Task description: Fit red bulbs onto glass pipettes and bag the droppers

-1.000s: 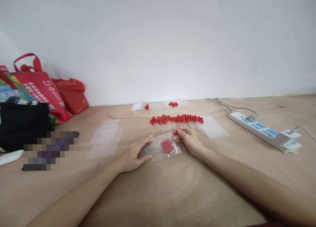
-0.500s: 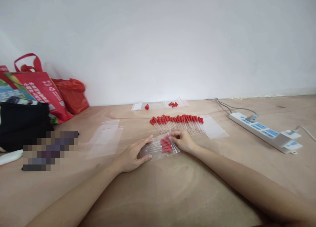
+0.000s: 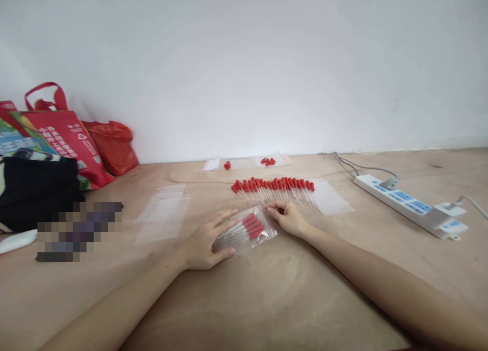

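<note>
A clear plastic zip bag [image 3: 268,233] lies on the table in front of me, with several red-bulbed glass droppers [image 3: 254,227] side by side inside it. Their bulbs point right, toward the bag's mouth. My left hand [image 3: 206,241] rests at the bag's left end, fingers spread and thumb apart along the near edge. At the bag's upper right corner, my right hand [image 3: 287,218] has thumb and forefinger pinched together on the plastic rim. Just beyond the hands lies a long row of loose droppers [image 3: 275,185], red bulbs facing away from me.
Flat plastic bags lie to the left [image 3: 163,216] and right [image 3: 332,198] of the row. Loose red bulbs [image 3: 268,161] and glass tubes [image 3: 242,163] sit by the wall. A power strip [image 3: 404,201] is at right, with shopping bags [image 3: 72,142] and a pixelated item [image 3: 82,231] at left.
My left fingers have spread and lifted slightly off the bag. The right hand has shifted a little right along the bag's rim, and the droppers inside show more plainly.
</note>
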Demonstrator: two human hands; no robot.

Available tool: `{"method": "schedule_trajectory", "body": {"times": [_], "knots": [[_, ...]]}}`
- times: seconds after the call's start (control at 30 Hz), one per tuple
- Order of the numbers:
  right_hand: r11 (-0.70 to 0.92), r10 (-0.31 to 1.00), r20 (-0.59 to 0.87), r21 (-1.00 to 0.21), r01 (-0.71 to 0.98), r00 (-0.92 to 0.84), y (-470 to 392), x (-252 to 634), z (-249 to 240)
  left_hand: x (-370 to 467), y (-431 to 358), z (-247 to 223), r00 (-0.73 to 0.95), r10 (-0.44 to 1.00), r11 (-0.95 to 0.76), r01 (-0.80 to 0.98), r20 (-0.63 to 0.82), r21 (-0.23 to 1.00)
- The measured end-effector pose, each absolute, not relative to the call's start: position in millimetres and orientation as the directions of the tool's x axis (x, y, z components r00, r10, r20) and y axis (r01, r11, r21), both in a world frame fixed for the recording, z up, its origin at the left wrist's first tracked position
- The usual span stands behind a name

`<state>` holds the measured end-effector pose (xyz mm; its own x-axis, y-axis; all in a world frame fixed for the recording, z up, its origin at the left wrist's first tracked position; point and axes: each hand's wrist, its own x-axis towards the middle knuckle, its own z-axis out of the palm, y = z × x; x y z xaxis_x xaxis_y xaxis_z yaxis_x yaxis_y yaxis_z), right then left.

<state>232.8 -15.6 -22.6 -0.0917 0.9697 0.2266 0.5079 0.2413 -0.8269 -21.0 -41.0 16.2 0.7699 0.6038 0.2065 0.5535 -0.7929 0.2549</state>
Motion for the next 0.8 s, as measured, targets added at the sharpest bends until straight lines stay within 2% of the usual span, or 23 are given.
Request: {"method": "schedule_trajectory", "body": {"times": [0.13,0.2,0.27,0.43,0.5,0.67,0.73,0.8], "knots": [[0.241,0.97,0.221,-0.852,0.464,-0.099,-23.4,247.7,-20.6,-8.8,-46.5,29.5,0.925,0.372,-0.916,0.352,0.078,0.194],[0.256,0.967,0.23,-0.833,0.491,-0.114,-28.8,253.2,-18.6,-5.2,-50.4,32.7,0.944,0.331,-0.923,0.323,0.004,0.21],[0.277,0.961,0.24,-0.806,0.523,-0.139,-33.9,256.9,-16.7,-5.9,-55.9,31.8,0.929,0.368,-0.902,0.365,-0.029,0.23],[0.282,0.959,0.233,-0.772,0.569,-0.159,-40.2,259.8,-13.8,-22.4,-71.2,20.8,0.781,0.625,-0.758,0.605,0.005,0.242],[0.272,0.962,0.224,-0.772,0.575,-0.155,-40.7,259.2,-13.2,-30.1,-72.0,18.4,0.728,0.686,-0.706,0.66,0.014,0.257],[0.282,0.959,0.236,-0.764,0.58,-0.155,-41.1,257.4,-11.9,-47.7,-48.5,24.3,0.733,0.68,-0.71,0.647,0.029,0.279],[0.281,0.96,0.234,-0.766,0.579,-0.155,-41.2,257.1,-11.6,-55.0,-32.2,29.1,0.769,0.639,-0.754,0.623,0.015,0.209],[0.277,0.961,0.226,-0.768,0.578,-0.16,-41.1,257.0,-11.4,-59.9,-17.7,32.9,0.756,0.65,-0.759,0.643,0.071,0.098]]}}
